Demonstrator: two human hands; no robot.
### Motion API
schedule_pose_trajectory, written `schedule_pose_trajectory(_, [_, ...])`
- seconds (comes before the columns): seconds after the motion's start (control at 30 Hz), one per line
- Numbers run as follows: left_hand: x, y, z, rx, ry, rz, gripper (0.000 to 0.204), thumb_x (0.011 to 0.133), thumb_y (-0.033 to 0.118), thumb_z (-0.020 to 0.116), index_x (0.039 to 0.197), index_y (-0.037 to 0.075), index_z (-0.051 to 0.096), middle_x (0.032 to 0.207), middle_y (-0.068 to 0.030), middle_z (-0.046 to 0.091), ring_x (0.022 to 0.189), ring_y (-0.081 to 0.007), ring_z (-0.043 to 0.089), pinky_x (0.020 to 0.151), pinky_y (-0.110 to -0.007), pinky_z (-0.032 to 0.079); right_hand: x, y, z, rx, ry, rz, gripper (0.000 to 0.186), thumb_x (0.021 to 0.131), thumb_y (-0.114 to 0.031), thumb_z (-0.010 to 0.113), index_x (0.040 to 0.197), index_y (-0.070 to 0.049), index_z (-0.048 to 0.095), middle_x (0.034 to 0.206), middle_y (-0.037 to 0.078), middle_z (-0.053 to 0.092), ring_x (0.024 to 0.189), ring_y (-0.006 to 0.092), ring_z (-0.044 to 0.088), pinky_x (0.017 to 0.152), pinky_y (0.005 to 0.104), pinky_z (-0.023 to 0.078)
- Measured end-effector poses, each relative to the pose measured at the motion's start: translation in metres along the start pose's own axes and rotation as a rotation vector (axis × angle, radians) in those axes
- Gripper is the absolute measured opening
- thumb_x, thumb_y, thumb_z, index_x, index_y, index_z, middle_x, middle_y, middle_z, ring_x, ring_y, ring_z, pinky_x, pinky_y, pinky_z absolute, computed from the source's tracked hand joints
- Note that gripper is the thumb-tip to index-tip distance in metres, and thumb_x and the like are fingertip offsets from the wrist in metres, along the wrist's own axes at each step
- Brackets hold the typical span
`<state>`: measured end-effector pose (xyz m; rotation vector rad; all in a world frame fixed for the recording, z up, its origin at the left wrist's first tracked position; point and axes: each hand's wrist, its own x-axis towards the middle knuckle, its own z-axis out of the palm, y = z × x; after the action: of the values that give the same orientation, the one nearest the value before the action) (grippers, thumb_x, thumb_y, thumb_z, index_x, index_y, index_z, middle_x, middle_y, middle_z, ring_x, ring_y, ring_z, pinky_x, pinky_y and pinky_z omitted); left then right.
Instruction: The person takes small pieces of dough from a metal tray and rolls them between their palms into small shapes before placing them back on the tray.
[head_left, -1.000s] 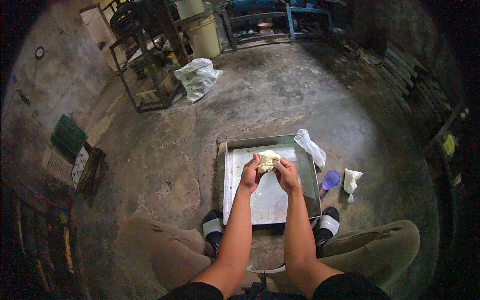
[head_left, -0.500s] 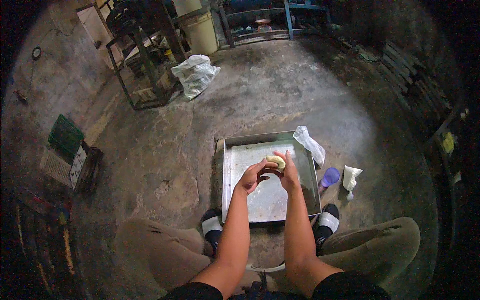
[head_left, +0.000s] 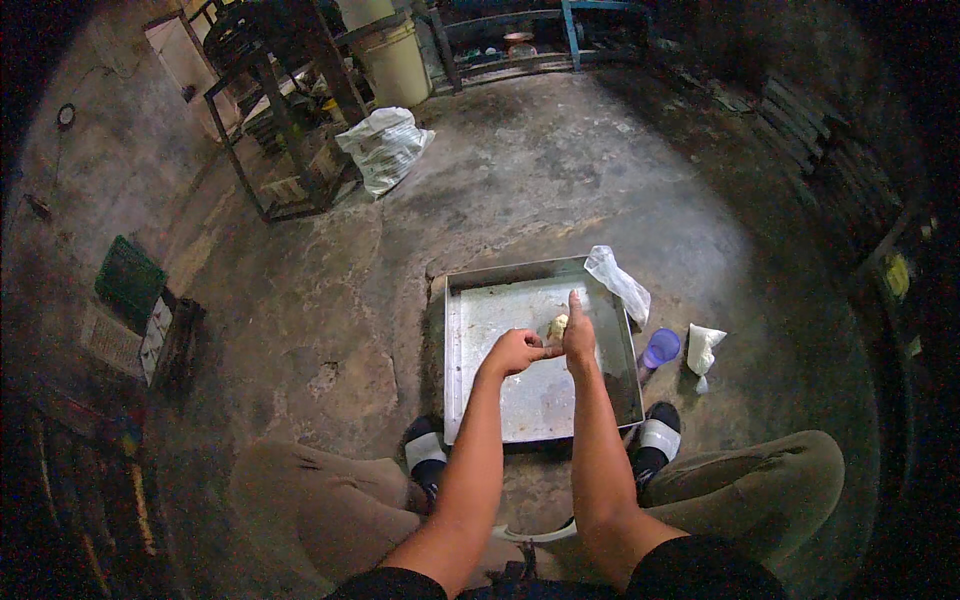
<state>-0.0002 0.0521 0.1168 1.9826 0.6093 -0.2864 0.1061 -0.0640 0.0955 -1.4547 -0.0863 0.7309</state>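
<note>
A small pale yellow lump of dough (head_left: 558, 327) sits against the palm side of my right hand (head_left: 579, 335), above the tray. The right thumb points up and away from me, while its fingers are mostly hidden behind the dough. My left hand (head_left: 516, 351) is beside it with its fingers curled; one finger reaches across and touches the right hand just below the lump. Whether anything is inside the left fingers is hidden. Under both hands lies a shallow square metal tray (head_left: 490, 420) on the floor, with a few small specks on its bottom.
A crumpled clear plastic bag (head_left: 618, 285) hangs over the tray's far right corner. To the right stand a purple cup (head_left: 661, 347) and a tied bag of white powder (head_left: 705, 345). My feet flank the tray. Farther off are a white sack (head_left: 385, 150) and a pale bucket (head_left: 397, 65).
My left hand has let go of the dough and curled up, moving slightly nearer the right hand's base. The dough now rests against the right hand alone. The view has shifted slightly.
</note>
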Motion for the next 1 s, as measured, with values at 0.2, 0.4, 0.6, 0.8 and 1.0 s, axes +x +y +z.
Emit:
schedule_pose_trajectory(0.2, [-0.006, -0.007, 0.021, -0.774, -0.117, 0.331, 0.091, 0.078, 0.062, 0.065, 0.146, 0.013, 0.028, 0.137, -0.0100, 0.046, 0.127, -0.0225, 0.044, 0.102, -0.039, 0.037, -0.003, 0.001, 0.025, 0.046, 0.226, -0.080, 0.068, 0.090, -0.056, 0.048, 0.060, 0.003, 0.063, 0.053, 0.010, 0.058, 0.049, 0.0205, 0.055, 0.052, 0.0397, 0.043])
schedule_pose_trajectory(0.4, [0.010, 0.027, 0.052, -1.007, 0.256, 0.524, 0.059, 0.099, 0.047, 0.041, 0.135, 0.000, 0.046, 0.132, -0.0114, 0.052, 0.121, -0.0195, 0.049, 0.104, -0.031, 0.035, -0.002, 0.010, 0.041, -0.181, 0.394, -0.229, 0.069, 0.092, -0.054, 0.045, 0.065, 0.006, 0.065, 0.056, 0.015, 0.060, 0.054, 0.0234, 0.060, 0.058, 0.0401, 0.046])
schedule_pose_trajectory(0.6, [0.025, 0.005, 0.069, -1.197, 0.467, 0.377, 0.051, 0.101, 0.041, 0.040, 0.124, -0.001, 0.057, 0.121, -0.0109, 0.060, 0.108, -0.0185, 0.056, 0.095, -0.030, 0.042, -0.010, 0.013, 0.040, 0.222, 0.146, 0.040, 0.075, 0.091, -0.067, 0.030, 0.098, -0.002, 0.067, 0.091, 0.020, 0.067, 0.086, 0.0301, 0.064, 0.079, 0.0403, 0.047])
schedule_pose_trajectory(0.8, [0.043, -0.058, 0.056, -1.770, 0.692, -0.033, 0.052, 0.095, 0.059, 0.040, 0.085, 0.009, 0.050, 0.074, -0.0055, 0.056, 0.066, -0.0223, 0.056, 0.065, -0.045, 0.050, 0.018, 0.049, 0.036, -0.415, 0.442, 0.031, 0.063, 0.088, -0.055, 0.051, 0.127, -0.006, 0.043, 0.126, 0.024, 0.046, 0.121, 0.0396, 0.039, 0.100, 0.0497, 0.031])
schedule_pose_trajectory(1.0, [0.016, -0.058, 0.026, -1.715, 0.790, -0.320, 0.067, 0.078, 0.079, 0.048, 0.063, 0.015, 0.033, 0.052, 0.0011, 0.030, 0.041, -0.0160, 0.030, 0.043, -0.035, 0.029, 0.056, 0.028, -0.057, -0.917, 0.757, -0.245, 0.068, 0.073, -0.027, 0.077, 0.127, -0.006, 0.043, 0.123, 0.021, 0.046, 0.118, 0.0405, 0.040, 0.098, 0.0530, 0.036])
